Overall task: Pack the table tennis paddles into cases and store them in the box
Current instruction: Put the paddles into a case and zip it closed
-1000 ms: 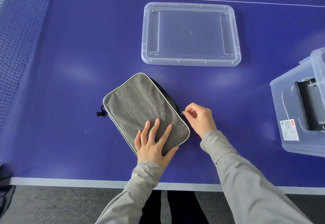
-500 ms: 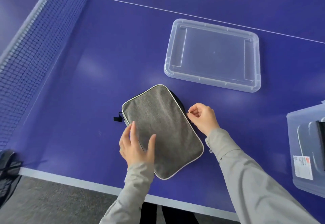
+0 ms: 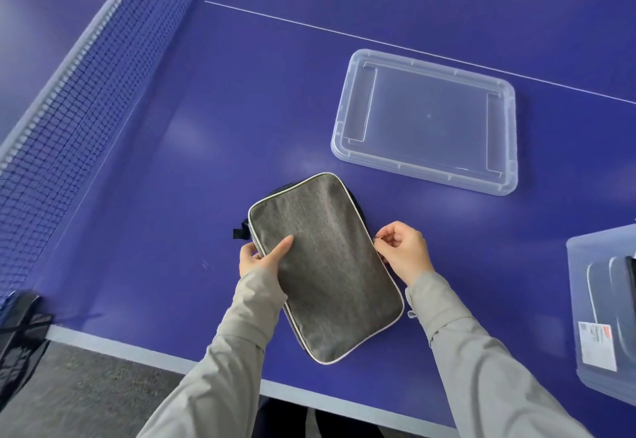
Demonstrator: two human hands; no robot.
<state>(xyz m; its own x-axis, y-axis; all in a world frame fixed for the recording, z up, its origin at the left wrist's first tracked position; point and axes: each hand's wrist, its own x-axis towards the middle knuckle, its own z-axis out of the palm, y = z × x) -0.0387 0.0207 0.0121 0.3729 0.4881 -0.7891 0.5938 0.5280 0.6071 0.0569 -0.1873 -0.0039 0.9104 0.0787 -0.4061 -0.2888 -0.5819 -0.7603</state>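
Clamped on the left long edge of the grey paddle case (image 3: 323, 265), my left grip (image 3: 263, 258) has its thumb laid on the fabric and its fingers curled under the rim. My right grip (image 3: 404, 252) is pinched small at the opposite long edge, thumb and forefinger closed on what I take to be the zipper pull (image 3: 377, 238); only a glint of it shows. The case lies flat and skewed near the front edge of the blue surface (image 3: 179, 196). I judge this to be the zipping step. The zipper teeth run along the side wall, out of my sight, so I cannot tell how far it is closed. To do it well, I should draw the pull along the line of the track rather than upward, brace against it with my left grip so the case does not slide or spin, and slow down at the rounded corner, where fabric is likely to snag. The clear box (image 3: 602, 300) waits open, well apart on my right, and its lid (image 3: 426, 121) lies beyond the case.
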